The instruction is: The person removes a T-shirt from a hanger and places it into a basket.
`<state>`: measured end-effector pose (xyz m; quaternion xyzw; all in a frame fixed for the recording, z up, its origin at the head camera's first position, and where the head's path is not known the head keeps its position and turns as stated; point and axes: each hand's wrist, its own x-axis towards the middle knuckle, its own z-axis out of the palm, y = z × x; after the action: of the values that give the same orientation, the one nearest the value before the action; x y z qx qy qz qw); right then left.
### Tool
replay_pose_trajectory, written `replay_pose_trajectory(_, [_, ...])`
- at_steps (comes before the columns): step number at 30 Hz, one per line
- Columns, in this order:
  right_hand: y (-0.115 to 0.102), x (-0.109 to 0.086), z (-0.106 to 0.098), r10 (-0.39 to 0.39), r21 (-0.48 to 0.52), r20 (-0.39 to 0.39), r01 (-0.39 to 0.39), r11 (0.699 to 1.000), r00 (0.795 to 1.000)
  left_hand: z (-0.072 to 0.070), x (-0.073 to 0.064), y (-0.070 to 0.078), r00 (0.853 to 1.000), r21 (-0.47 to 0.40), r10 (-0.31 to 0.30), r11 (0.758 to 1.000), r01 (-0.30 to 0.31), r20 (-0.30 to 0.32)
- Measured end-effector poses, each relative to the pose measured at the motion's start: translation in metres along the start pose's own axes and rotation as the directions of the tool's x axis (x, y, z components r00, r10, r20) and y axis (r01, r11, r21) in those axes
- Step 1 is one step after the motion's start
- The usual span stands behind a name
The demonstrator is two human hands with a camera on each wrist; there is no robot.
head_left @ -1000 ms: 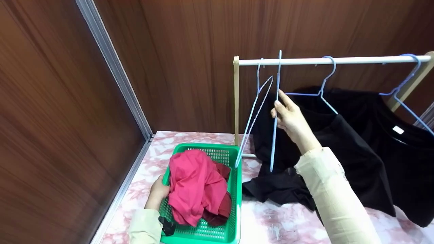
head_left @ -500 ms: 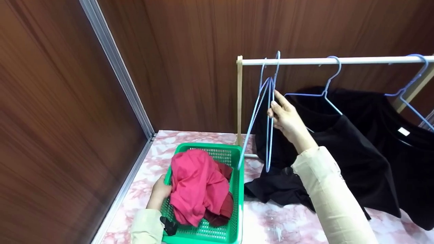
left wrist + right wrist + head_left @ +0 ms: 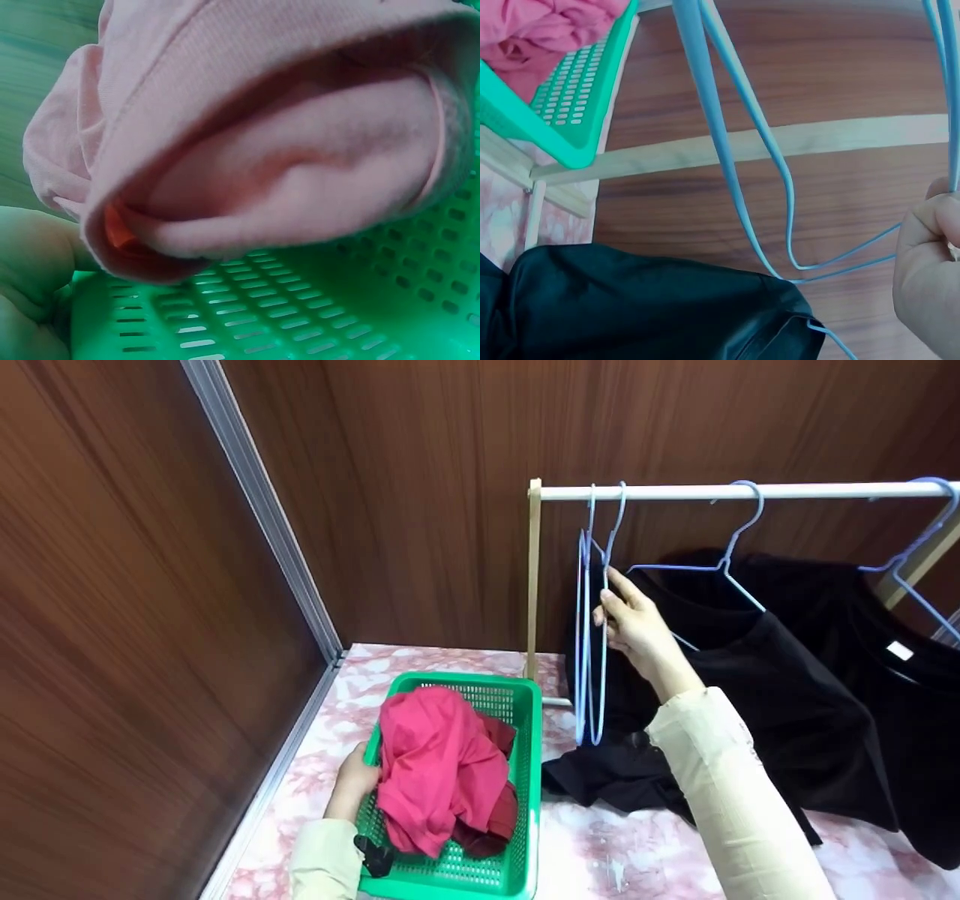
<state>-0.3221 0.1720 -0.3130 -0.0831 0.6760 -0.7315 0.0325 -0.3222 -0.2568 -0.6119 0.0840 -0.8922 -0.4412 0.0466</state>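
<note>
My left hand (image 3: 355,781) grips the left rim of a green plastic basket (image 3: 535,780). A bright pink garment (image 3: 439,769) and a dark red one (image 3: 501,821) lie bunched inside. In the left wrist view, a fold of pink cloth (image 3: 315,180) covers much of the basket's slotted wall, with the hand (image 3: 34,281) at the edge. My right hand (image 3: 637,634) pinches a blue wire hanger (image 3: 604,667) hooked on the rack's rail. Close to its left hangs a second bare blue hanger (image 3: 580,660). The right wrist view shows the hand (image 3: 934,262) holding the wire.
A white rail (image 3: 675,492) on wooden posts (image 3: 532,585) spans the right side. Black garments (image 3: 780,705) hang from two more blue hangers, their lower parts reaching the pink marbled surface (image 3: 592,847). Brown wood-grain panels (image 3: 420,510) stand behind and at the left.
The left bare hanger has swung from a slant over the basket's edge to nearly parallel with the held one. The held hanger has turned slightly. My left hand stays on the basket.
</note>
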Motion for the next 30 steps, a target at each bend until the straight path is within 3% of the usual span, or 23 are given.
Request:
replay_pose_trajectory(3, [0.000,0.000,-0.002,-0.002,-0.027,-0.001,0.002,1.000,1.000,0.016,0.025,-0.035,0.999,0.017,-0.029,0.999,0.030,-0.024])
replay_pose_trajectory(4, [0.001,0.000,-0.002,-0.006,-0.040,0.001,0.006,0.999,1.000,0.016,0.029,-0.041,0.999,-0.005,-0.034,0.999,0.034,0.007])
replay_pose_trajectory(6, [0.002,-0.001,-0.003,-0.017,-0.072,0.004,0.018,0.997,1.000,0.019,0.034,-0.051,0.999,-0.039,-0.046,0.998,0.046,0.008])
replay_pose_trajectory(9, [0.004,-0.001,-0.004,-0.039,-0.124,0.001,0.039,0.992,0.999,0.015,0.031,-0.049,0.996,-0.115,-0.067,0.991,0.073,0.057])
replay_pose_trajectory(14, [0.005,-0.002,-0.005,-0.046,-0.204,-0.026,0.039,0.978,0.999,0.016,0.031,-0.053,0.995,-0.174,-0.070,0.981,0.081,0.070])
replay_pose_trajectory(17, [0.004,-0.004,-0.007,-0.040,-0.254,-0.056,0.025,0.967,0.998,0.026,0.052,-0.082,0.995,-0.146,-0.071,0.986,0.081,0.068])
replay_pose_trajectory(19, [0.003,-0.007,-0.009,-0.035,-0.295,-0.088,0.007,0.956,0.995,0.040,0.076,-0.116,0.992,-0.129,-0.091,0.986,0.101,0.085])
replay_pose_trajectory(20, [0.002,-0.008,-0.011,-0.039,-0.321,-0.108,0.002,0.947,0.993,0.052,0.095,-0.144,0.992,-0.120,-0.100,0.987,0.109,0.077])
replay_pose_trajectory(21, [0.002,-0.010,-0.012,-0.051,-0.352,-0.135,0.000,0.936,0.990,0.052,0.095,-0.144,0.992,-0.123,-0.100,0.986,0.109,0.080])
replay_pose_trajectory(22, [0.002,-0.012,-0.014,-0.068,-0.386,-0.166,-0.001,0.922,0.984,0.043,0.083,-0.127,0.993,-0.142,-0.078,0.986,0.090,0.093])
replay_pose_trajectory(25, [0.002,-0.020,-0.018,-0.170,-0.496,-0.281,0.009,0.869,0.945,0.039,0.072,-0.112,0.993,-0.169,-0.076,0.982,0.090,0.090])
replay_pose_trajectory(27, [0.001,-0.027,-0.022,-0.279,-0.549,-0.351,0.045,0.834,0.894,0.027,0.049,-0.078,0.995,-0.179,-0.064,0.981,0.077,0.077])
replay_pose_trajectory(28, [0.000,-0.030,-0.024,-0.331,-0.566,-0.379,0.066,0.821,0.865,0.028,0.050,-0.079,0.996,-0.185,-0.049,0.981,0.062,0.076])
replay_pose_trajectory(29, [-0.002,-0.034,-0.028,-0.382,-0.577,-0.400,0.095,0.811,0.833,0.037,0.063,-0.095,0.997,-0.179,-0.054,0.982,0.064,0.061])
replay_pose_trajectory(30, [-0.004,-0.038,-0.031,-0.432,-0.589,-0.414,0.127,0.798,0.801,0.029,0.052,-0.079,0.997,-0.198,-0.032,0.979,0.045,0.069])
